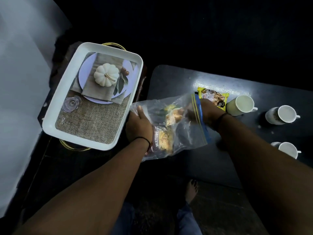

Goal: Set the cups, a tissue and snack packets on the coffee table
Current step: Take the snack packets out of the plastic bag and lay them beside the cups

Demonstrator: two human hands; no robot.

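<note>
A clear zip bag (179, 131) with a blue seal hangs over the near left edge of the dark coffee table (194, 160). My left hand (138, 122) grips its closed end. My right hand (203, 112) reaches into its open mouth among the snack packets, one of which, reading "MIXTURE" (163, 139), lies near my left wrist. A yellow snack packet (214, 97) lies on the table just beyond my right hand. Three white cups stand on the table to the right: one (240, 105) beside the yellow packet, one (281, 114) farther right, one (288, 149) nearer me. No tissue is visible.
A white rectangular tray (67, 92) with a printed pumpkin picture inside sits on a dark stand with gold wire handles, left of the table. A pale wall is at far left. My bare foot (191, 189) stands on the dark floor below the table's near edge.
</note>
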